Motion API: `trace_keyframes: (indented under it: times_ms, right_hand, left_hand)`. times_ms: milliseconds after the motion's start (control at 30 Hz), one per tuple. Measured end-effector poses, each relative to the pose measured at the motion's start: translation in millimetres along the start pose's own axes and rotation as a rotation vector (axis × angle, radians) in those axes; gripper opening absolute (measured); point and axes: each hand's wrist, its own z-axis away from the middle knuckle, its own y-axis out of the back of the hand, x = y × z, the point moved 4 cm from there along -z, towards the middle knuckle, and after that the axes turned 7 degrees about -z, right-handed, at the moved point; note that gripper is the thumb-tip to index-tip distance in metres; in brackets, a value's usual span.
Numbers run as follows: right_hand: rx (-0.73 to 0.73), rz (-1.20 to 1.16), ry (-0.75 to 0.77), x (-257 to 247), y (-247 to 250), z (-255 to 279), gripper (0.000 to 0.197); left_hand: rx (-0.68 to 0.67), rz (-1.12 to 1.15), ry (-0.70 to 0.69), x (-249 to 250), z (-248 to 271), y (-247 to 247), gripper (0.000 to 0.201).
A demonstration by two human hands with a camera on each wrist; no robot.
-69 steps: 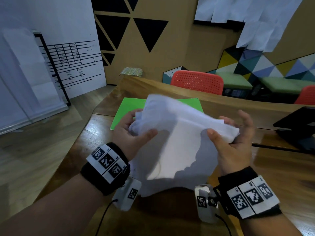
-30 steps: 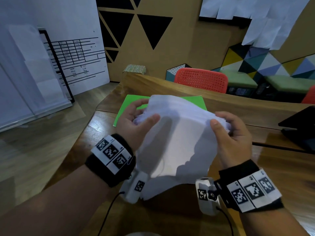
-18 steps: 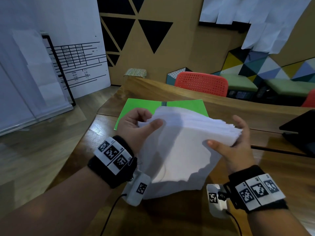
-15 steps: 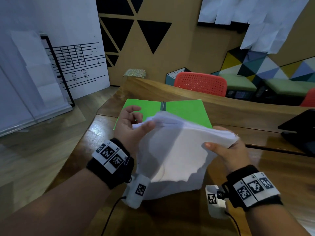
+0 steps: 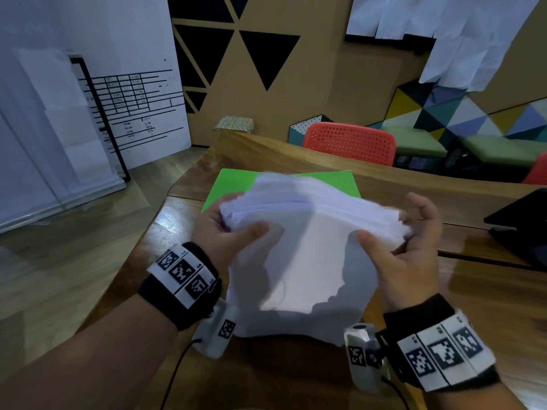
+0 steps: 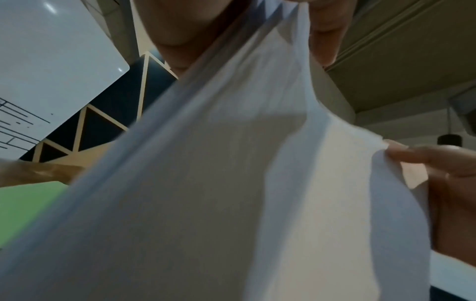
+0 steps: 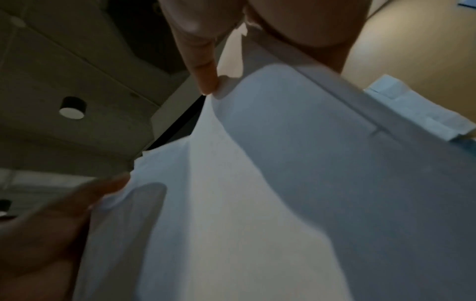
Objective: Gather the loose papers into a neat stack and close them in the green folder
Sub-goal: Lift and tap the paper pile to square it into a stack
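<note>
We see the stack of papers (image 5: pixel 307 261) filling the space between both hands, upright over the near tabletop (image 5: pixel 485 291) and hiding most of the green folder (image 5: pixel 233 179) behind it. Bare wood lies open to the right of the papers, up to a dark laptop (image 5: pixel 521 223) at the right edge. Beyond the folder, the red chair (image 5: pixel 349 142) stands behind the far edge.

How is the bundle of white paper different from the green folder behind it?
The papers are white and held up off the table in the left hand and right hand; the green folder lies flat on the table. The papers sag and fan unevenly; the folder looks flat and stiff. Both are rectangular.
</note>
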Motion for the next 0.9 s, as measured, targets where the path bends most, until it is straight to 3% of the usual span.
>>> trace_keyframes:
  times_ms: [67, 167, 233, 367, 433, 600, 733, 867, 900]
  right_hand:
    - [-0.04, 0.101, 0.069, -1.1, -3.0, 1.5, 0.063]
    - [0.004, 0.192, 0.096, -1.1, -2.6, 0.8, 0.024]
    - [0.032, 0.186, 0.131, -1.8, -1.6, -0.1, 0.012]
    - [0.063, 0.078, 0.12, 1.3, 4.2, -2.8, 0.011]
    - [0.108, -0.014, 0.062, 6.3, 9.8, -4.5, 0.012]
    - [0.185, -0.238, -0.033, 9.0, 14.4, -7.0, 0.024]
    - [0.065, -0.014, 0.035, 5.5, 3.0, -6.6, 0.007]
    - [0.076, -0.059, -0.003, 8.7, 5.1, -9.0, 0.007]
    - [0.048, -0.117, -0.026, 10.4, 7.5, -9.8, 0.018]
  left_hand:
    - [0.037, 0.017, -0.015, 4.2, -2.6, -2.8, 0.036]
    - [0.08, -0.025, -0.005, 10.2, -5.1, -7.2, 0.022]
    - [0.11, -0.024, 0.038, 12.7, -4.7, -9.3, 0.009]
    - [0.204, -0.048, 0.042, 17.0, -6.7, -10.1, 0.034]
    - [0.218, -0.058, 0.053, 17.2, -9.6, -9.7, 0.037]
    - [0.206, 0.047, 0.08, 18.6, -13.9, -9.9, 0.02]
    - [0.055, 0.048, 0.02, 24.4, -12.8, -17.5, 0.013]
    - [0.146, -0.051, 0.011, 23.6, -13.1, -15.2, 0.006]
    - [0.174, -0.008, 0.059, 21.3, -14.8, -12.8, 0.008]
